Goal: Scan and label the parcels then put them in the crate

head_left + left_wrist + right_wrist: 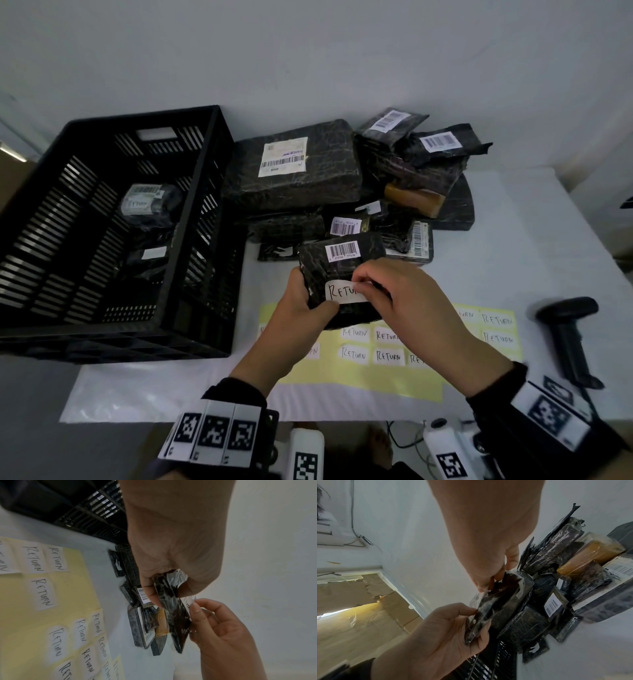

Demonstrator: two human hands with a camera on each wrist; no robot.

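Observation:
My left hand [301,305] grips a small black wrapped parcel [337,270] by its near left edge, above the table's front. The parcel carries a barcode sticker on its far end. My right hand [387,291] pinches a white RETURN label [342,291] against the parcel's face. In the left wrist view the left hand [164,588] holds the parcel [173,612] edge-on while right fingertips [195,608] press the label [187,601]. The right wrist view shows the parcel [501,600] between both hands. The black slatted crate [202,192] stands at left with labelled parcels [144,202] inside.
A heap of black wrapped parcels [298,168] with barcode stickers fills the table's middle back. A yellow sheet with several RETURN labels [388,356] lies under my hands. A black handheld scanner [568,335] lies at the right. The white wall rises behind.

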